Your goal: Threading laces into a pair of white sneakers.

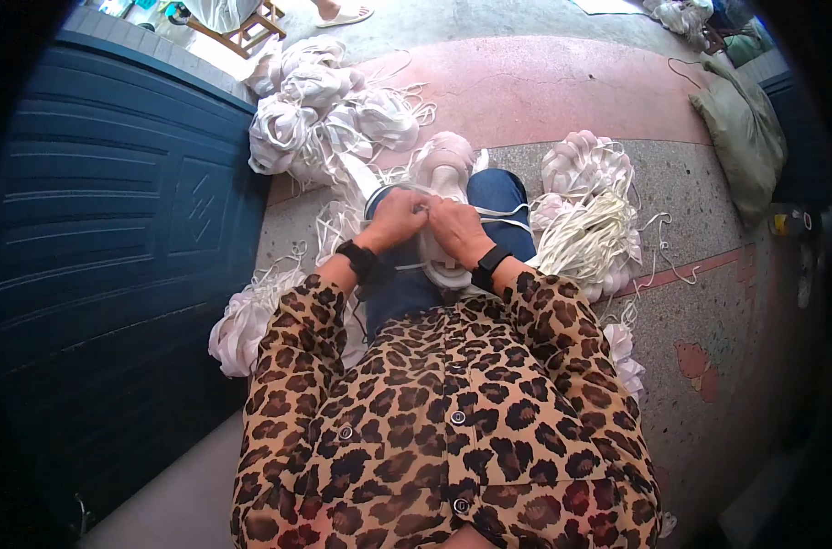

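Note:
A white shoe [442, 169] lies on my lap, between my knees in blue jeans. My left hand [395, 220] and my right hand [457, 229] meet over its near end, fingers pinched on a white lace [503, 215] that runs off to the right. Both wrists carry a black band. My leopard-print sleeves fill the lower middle of the view.
A heap of white shoes and laces [320, 114] lies ahead on the left. Another pile with a bundle of white laces [590, 229] is at my right knee. More white pieces [247, 320] sit by my left side. A dark blue door [114, 238] stands left. A grey-green sack [741, 137] lies far right.

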Available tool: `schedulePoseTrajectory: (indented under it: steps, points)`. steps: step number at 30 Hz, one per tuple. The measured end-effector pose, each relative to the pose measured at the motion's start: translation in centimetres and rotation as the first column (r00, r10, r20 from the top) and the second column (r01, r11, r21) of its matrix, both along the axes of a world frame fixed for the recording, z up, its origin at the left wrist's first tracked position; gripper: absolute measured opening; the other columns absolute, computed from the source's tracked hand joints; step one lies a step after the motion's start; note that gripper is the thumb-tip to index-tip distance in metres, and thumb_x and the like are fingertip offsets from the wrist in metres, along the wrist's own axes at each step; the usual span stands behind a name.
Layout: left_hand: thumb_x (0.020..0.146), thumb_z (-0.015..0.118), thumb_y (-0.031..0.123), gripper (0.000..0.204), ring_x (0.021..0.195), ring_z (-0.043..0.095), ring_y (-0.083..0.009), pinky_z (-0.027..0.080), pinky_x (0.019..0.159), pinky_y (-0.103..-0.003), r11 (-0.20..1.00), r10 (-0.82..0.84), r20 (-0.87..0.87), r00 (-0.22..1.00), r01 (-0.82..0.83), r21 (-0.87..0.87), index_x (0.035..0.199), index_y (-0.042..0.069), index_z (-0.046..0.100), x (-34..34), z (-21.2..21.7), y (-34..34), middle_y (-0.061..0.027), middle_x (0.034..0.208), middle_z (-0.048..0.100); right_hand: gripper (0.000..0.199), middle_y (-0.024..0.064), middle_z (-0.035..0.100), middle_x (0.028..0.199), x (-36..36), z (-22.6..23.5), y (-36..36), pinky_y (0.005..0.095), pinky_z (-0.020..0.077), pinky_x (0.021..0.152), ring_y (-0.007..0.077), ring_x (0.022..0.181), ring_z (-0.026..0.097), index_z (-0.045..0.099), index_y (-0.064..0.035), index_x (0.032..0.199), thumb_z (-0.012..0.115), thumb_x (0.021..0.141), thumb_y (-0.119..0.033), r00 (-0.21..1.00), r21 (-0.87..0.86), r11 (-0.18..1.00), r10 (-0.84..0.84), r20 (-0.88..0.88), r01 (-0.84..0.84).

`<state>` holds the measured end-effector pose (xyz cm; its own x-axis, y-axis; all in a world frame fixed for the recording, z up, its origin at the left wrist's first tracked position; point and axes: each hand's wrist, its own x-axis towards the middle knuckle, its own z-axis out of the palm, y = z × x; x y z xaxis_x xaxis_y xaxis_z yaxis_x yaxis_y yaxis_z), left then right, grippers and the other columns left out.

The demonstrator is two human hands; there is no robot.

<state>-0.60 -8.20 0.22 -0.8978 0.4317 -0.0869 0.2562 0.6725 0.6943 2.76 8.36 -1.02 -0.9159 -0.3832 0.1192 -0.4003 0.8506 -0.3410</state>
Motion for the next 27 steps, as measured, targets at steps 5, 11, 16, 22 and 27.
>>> schedulePoseTrajectory:
  steps: [5, 11, 16, 22, 27]
  points:
    - [0.078, 0.073, 0.013, 0.035, 0.105, 0.059, -0.0337, 0.048, 0.094, -0.042, 0.996, -0.063, -0.347, 0.936, 0.037, -0.081, 0.113, 0.011, 0.070, 3.5, 3.8, 1.1, -0.0084, 0.115, 0.068, 0.017, 0.0184, 0.069, 0.083, 2.6, 2.0, 4.3, 0.0420, 0.0552, 0.061, 0.0341, 0.074, 0.070, 0.062, -0.0022, 0.093, 0.057, 0.090, -0.018, 0.962, -0.114, 0.987, 0.137, 0.238, -0.113]
    - [0.079, 0.073, 0.016, 0.027, 0.103, 0.063, -0.0328, 0.052, 0.084, -0.042, 0.932, -0.363, -0.375, 0.853, 0.342, -0.124, 0.106, 0.014, 0.068, 5.3, 5.2, 4.4, -0.0081, 0.106, 0.069, 0.023, 0.0114, 0.056, 0.078, 6.6, 6.9, 9.2, 0.0362, 0.0443, 0.055, 0.0261, 0.059, 0.053, 0.056, -0.0044, 0.093, 0.048, 0.101, -0.025, 0.753, -0.640, 0.700, 0.225, 0.618, 0.316]
    - [0.087, 0.065, 0.011, 0.013, 0.076, 0.068, -0.0317, 0.054, 0.066, -0.039, 0.821, -0.541, -0.236, 0.807, 0.568, 0.060, 0.099, 0.010, 0.065, 7.1, 9.7, 8.2, -0.0130, 0.083, 0.068, 0.024, -0.0072, 0.036, 0.058, 3.2, 7.7, 10.7, 0.0212, 0.0184, 0.034, 0.0036, 0.039, 0.027, 0.055, -0.0151, 0.093, 0.047, 0.103, -0.036, 0.439, -0.456, -0.016, 0.300, 0.847, 0.890]
    - [0.096, 0.057, 0.013, 0.014, 0.075, 0.065, -0.0286, 0.052, 0.067, -0.038, 0.913, -0.118, -0.158, 0.980, 0.170, 0.370, 0.104, 0.005, 0.065, 6.2, 13.0, 6.6, -0.0145, 0.084, 0.066, 0.021, -0.0024, 0.053, 0.071, 3.3, 6.5, 7.8, 0.0233, 0.0397, 0.049, 0.0069, 0.056, 0.049, 0.066, -0.0118, 0.102, 0.054, 0.100, -0.028, 0.624, -0.674, 0.040, 0.342, 0.703, 0.738]
    - [0.102, 0.053, 0.024, 0.028, 0.068, 0.062, -0.0246, 0.048, 0.064, -0.037, 0.901, 0.242, 0.186, 0.952, -0.292, 0.321, 0.099, -0.001, 0.065, 6.5, 10.6, 3.1, -0.0150, 0.075, 0.062, 0.033, 0.0009, 0.062, 0.100, 3.5, 7.9, 4.3, 0.0256, 0.0497, 0.075, 0.0092, 0.089, 0.058, 0.071, -0.0051, 0.113, 0.057, 0.101, -0.032, 0.757, -0.803, 0.242, 0.268, 0.595, 0.545]
